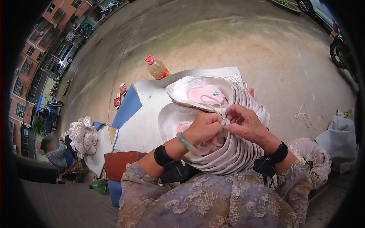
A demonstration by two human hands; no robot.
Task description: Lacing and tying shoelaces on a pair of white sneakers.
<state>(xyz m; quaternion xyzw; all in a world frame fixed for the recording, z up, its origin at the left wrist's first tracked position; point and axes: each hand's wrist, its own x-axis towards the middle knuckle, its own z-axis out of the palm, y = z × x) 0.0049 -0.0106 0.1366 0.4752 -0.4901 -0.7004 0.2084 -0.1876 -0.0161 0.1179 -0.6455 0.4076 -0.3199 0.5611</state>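
A thick stack of white shoe uppers [213,166], nested one in another in two rows, lies in front of me. Pink linings [197,91] with small printed labels show inside the top ones. My left hand [205,128] and my right hand [246,122] meet above the stack, each closed in a pinch on a white cord [207,98]. A loop of the cord stands up beside my fingertips. The exact crossing of the cord is partly hidden by the fingers. A pale green bangle [186,143] circles my left wrist, and black straps are on both wrists.
A white sheet with a blue part [127,106] lies under the stack. Beyond it stands a red-capped bottle [156,68]. Red slippers [117,100], a brown box [121,165] and a green bottle [99,186] are leftward. Loose cord [304,116] and bundled uppers [317,167] are rightward. A person [59,152] sits far left.
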